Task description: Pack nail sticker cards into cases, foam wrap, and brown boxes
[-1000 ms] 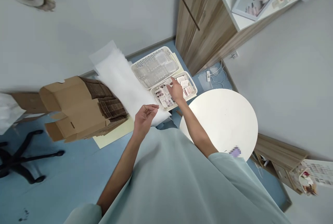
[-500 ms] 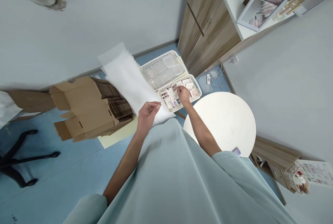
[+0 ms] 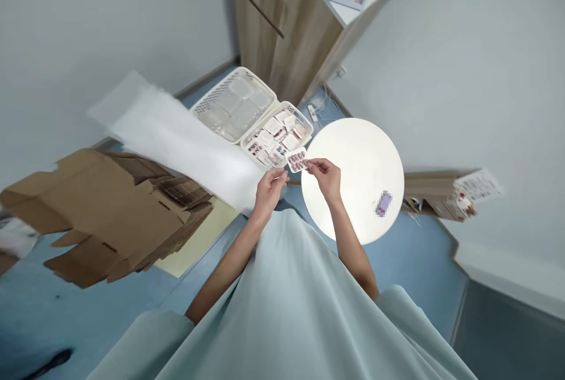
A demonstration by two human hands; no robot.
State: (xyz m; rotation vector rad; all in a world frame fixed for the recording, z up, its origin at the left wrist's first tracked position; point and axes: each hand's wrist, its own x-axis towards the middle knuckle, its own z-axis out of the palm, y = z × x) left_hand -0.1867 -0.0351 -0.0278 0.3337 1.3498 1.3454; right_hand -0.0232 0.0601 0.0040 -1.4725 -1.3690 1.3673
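Between the finger and thumb of my right hand [image 3: 325,179] is a small white card of press-on nails [image 3: 297,160], with rows of brownish-pink nails on it. My left hand [image 3: 270,190] is just left of and below the card, thumb and fingers slightly apart, holding nothing that I can see. Beyond the hands sits a white plastic basket [image 3: 311,130] filled with similar nail cards [image 3: 273,127]. Beside it, to the left, another perforated white basket [image 3: 194,110] contains clear plastic packs [image 3: 241,103].
A round white table [image 3: 353,156] stands at right, with a blurred purple item [image 3: 384,203] on it. White foam sheets [image 3: 185,139] and flattened cardboard boxes [image 3: 119,209] lie at left. A wooden cabinet [image 3: 282,15] and a power strip [image 3: 312,113] are at the back.
My right hand has come out of the basket toward me, now holding a nail card. My left hand has moved right, close to the card. The view has turned right.
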